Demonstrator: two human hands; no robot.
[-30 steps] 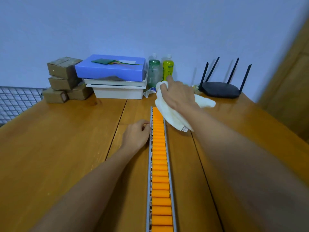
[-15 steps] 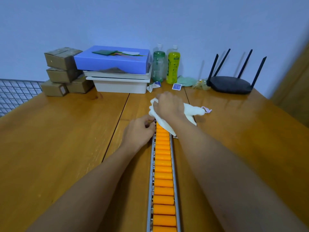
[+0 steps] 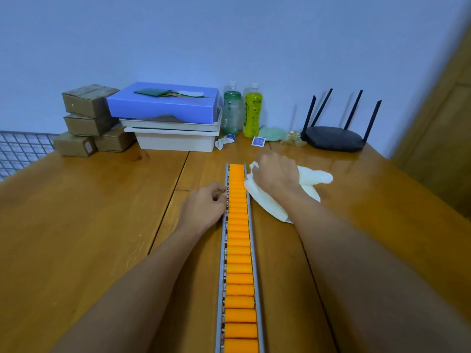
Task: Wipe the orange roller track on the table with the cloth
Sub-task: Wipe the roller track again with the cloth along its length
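Shifted since half a second ago: right hand (image 3: 276, 171), clenched on the white terry cloth (image 3: 270, 202), now off the rollers and down on the wooden desk (image 3: 102, 212) just beside the far right rail. Earlier pressed on top of the track at that end. Likely the close of one stroke, or a move to wipe the side rail; rollers nearer the camera probably not wiped yet, so task judged only partly done.

Long orange roller track in a grey metal frame (image 3: 238, 250) lying down the middle of the desk, from bottom edge to far end, fully uncovered now. Left hand (image 3: 204, 207) loosely curled, fingertips touching the left rail, steadying it, grasping nothing.

At the back: two stacked white plastic trays (image 3: 175, 142), contents hidden, blue flat box (image 3: 163, 103) on top carrying a green card and coloured strips. Brown cardboard boxes (image 3: 88, 118) closed. Green and yellow bottles (image 3: 242, 108) alongside, fill levels unclear.
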